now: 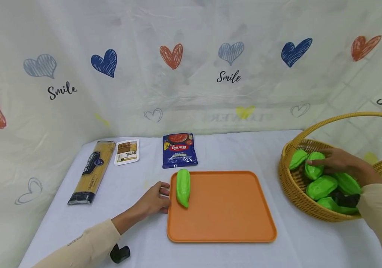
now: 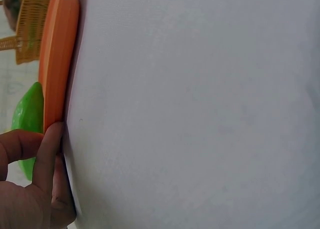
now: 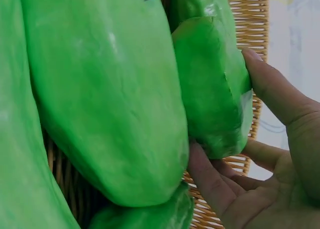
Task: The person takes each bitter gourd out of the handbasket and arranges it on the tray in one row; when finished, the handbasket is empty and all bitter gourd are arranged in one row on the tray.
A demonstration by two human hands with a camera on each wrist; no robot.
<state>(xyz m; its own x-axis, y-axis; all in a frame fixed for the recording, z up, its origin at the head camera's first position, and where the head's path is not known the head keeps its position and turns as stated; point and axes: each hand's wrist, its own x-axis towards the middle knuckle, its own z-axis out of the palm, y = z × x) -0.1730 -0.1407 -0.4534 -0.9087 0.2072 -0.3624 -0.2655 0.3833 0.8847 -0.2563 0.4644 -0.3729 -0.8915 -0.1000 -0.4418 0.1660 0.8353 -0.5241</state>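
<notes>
My left hand (image 1: 155,198) pinches the left rim of an orange tray (image 1: 224,208), with thumb and fingers at its edge in the left wrist view. On the tray, close to that rim, lies one long, tapered bright green fruit-like piece (image 1: 183,188). Over on the right, my right hand (image 1: 340,163) reaches into a wicker basket (image 1: 289,186) holding several similar pieces. Its thumb and fingers grip one green fruit-like piece (image 3: 212,84) from either side, beside a larger green piece (image 3: 107,94). Their exact kind cannot be told.
Behind the tray lies a blue Barilla sauce pouch (image 1: 179,150). Farther left are a spaghetti pack (image 1: 92,172) and a small white-and-brown packet (image 1: 127,152). The basket's tall handle (image 1: 348,116) arches over my right hand. A printed cloth hangs behind the table.
</notes>
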